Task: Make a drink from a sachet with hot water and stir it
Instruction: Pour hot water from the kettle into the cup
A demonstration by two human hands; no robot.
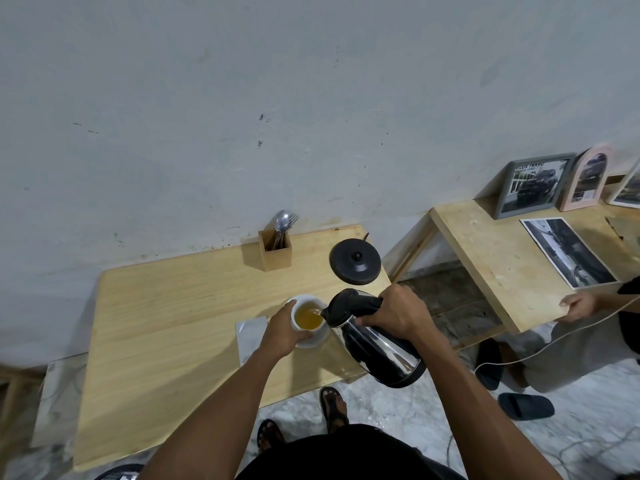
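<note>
From the head camera, my right hand [398,315] is wrapped tight around the black handle of the shiny steel kettle with a black lid [372,336], which is tilted with its spout over the small white cup [306,317]. The cup sits on a white saucer [320,337] on the pale wooden table [166,327] and holds yellowish liquid. My left hand [282,332] curls around the cup's near side, fingers closed on it. A silvery flat sachet [251,336] lies just left of the saucer. The round black kettle base [355,260] stands behind, near a wooden box of cutlery [276,249].
</note>
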